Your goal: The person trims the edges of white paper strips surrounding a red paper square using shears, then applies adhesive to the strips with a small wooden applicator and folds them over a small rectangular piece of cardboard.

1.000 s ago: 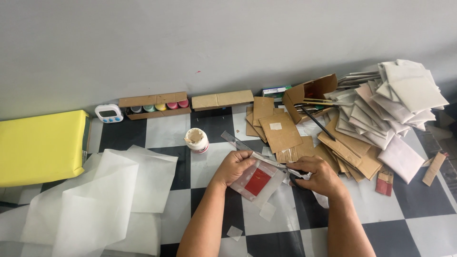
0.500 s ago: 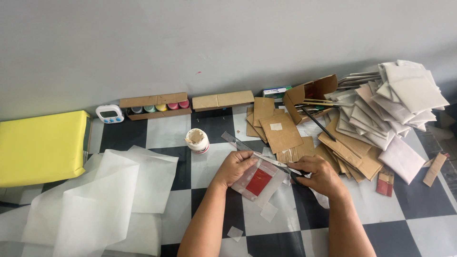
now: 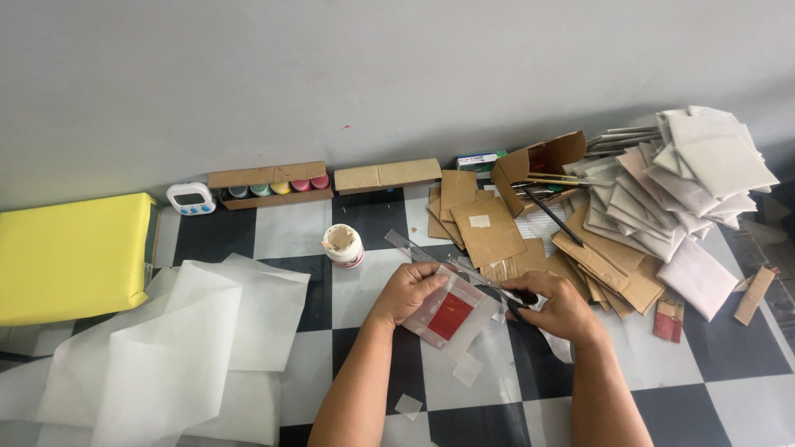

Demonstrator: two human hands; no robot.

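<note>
Head view: a person sits over a black-and-white checkered floor [image 3: 704,389], both hands meeting on a small clear packet [image 3: 451,314] with a red square inside; every place below is given relative to that packet.
Left hand: the left hand [image 3: 410,291] lies on the packet's left edge, fingers curled over it and thumb underneath, pinching the film.
Right hand: the right hand [image 3: 556,308] sits just right of the packet, closed around the dark handles of scissors [image 3: 507,295] whose blades point toward the packet's upper right edge.
Packet: held slightly off the floor, tilted, between the two hands; how far the blades have entered cannot be told.
Ruler: a clear ruler [image 3: 407,246] lies just above the packet, partly under the left hand.
Scraps: small film offcuts [image 3: 466,369] lie just below the packet.
Jar: a small white glue jar [image 3: 343,246] stands open, up and left of the packet.
Cardboard pile: brown and white sleeves [image 3: 629,240] are heaped to the right of the packet.
Tissue sheets: loose translucent paper [image 3: 190,348] spreads well to the left of the packet.
Risk, cut: the film looks slippery, so the blades may wander into the red square.
Risk, fingers: the left fingertips sit near the blades and could get nicked.
Risk, jar: a swinging left elbow could tip the lidless jar onto the paper.
</note>
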